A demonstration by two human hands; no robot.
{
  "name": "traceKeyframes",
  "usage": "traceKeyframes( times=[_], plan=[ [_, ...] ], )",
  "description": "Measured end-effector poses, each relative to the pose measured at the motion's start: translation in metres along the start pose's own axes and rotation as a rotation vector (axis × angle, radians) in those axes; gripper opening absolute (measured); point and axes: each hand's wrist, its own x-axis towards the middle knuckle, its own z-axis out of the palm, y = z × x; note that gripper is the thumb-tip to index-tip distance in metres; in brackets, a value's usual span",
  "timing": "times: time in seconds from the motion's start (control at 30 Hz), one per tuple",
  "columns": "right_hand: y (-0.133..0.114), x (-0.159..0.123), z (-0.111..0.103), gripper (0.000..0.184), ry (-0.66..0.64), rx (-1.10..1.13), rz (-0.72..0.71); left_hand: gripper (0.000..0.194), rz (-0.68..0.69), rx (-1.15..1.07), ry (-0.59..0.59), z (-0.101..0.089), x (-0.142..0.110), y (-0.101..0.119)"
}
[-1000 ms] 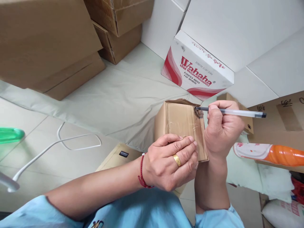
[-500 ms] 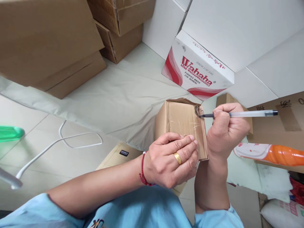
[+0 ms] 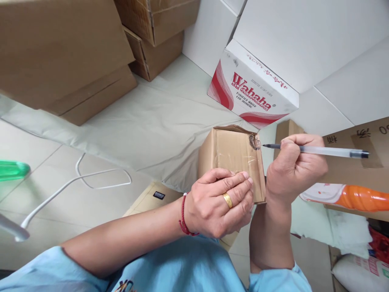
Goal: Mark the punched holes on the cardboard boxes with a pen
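A small brown cardboard box (image 3: 234,152) stands in front of me. Its top right corner is torn and marked with dark scribble. My left hand (image 3: 223,205), with a gold ring and a red cord bracelet, holds the box, its fingers together over the lower part of the face toward me. In my right fist (image 3: 293,166) is a pen (image 3: 331,151) with a clear barrel, lying nearly level. The pen's tip points left at the torn corner, a small gap away from it. The fingers underneath the right fist are partly hidden.
Behind the box stands a white and red Wahaha carton (image 3: 252,89) against the tiled wall. Large cardboard boxes (image 3: 63,56) fill the upper left. To the right lie an orange bottle (image 3: 364,198) and another carton (image 3: 343,172). A white hanger-like wire (image 3: 54,194) is at left.
My right hand has moved right with the pen, drawing its tip off the torn corner. My left hand and the box have hardly moved.
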Motion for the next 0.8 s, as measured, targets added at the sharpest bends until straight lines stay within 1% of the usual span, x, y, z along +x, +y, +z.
traceKeyframes(
  times=[0.1,0.17,0.27,0.4,0.43,0.53,0.63,0.7,0.8],
  plan=[
    [-0.0001,-0.0007,0.0003,0.018,0.062,0.048,-0.011,0.014,-0.009,0.019,-0.001,-0.0001,-0.0003,0.0004],
    [-0.0001,-0.0013,-0.0002,0.018,0.045,0.067,0.003,0.015,-0.009,0.034,-0.002,-0.0002,0.0001,0.0007],
    [0.0007,-0.0014,-0.0003,0.017,-0.003,0.040,0.001,0.016,-0.007,0.042,0.001,-0.0002,0.0011,0.0007],
    [0.0032,-0.0011,0.0023,0.017,0.061,0.053,-0.010,0.016,-0.004,0.044,0.007,0.0000,0.0018,0.0001],
    [0.0039,-0.0012,0.0030,0.017,0.057,0.064,-0.004,0.016,-0.003,0.044,0.007,0.0000,0.0016,0.0000],
    [0.0051,-0.0010,0.0039,0.018,-0.035,0.081,-0.003,0.016,-0.003,0.039,0.005,0.0004,0.0007,0.0000],
    [0.0042,0.0006,0.0032,0.019,-0.128,0.080,-0.052,0.016,0.000,0.036,0.009,0.0010,-0.0002,0.0004],
    [0.0031,0.0018,0.0027,0.020,-0.163,0.068,-0.065,0.016,-0.001,0.038,0.011,0.0011,-0.0005,0.0006],
    [0.0018,0.0029,0.0024,0.020,-0.181,0.057,-0.057,0.017,-0.005,0.040,0.007,0.0008,-0.0004,0.0006]
  ],
)
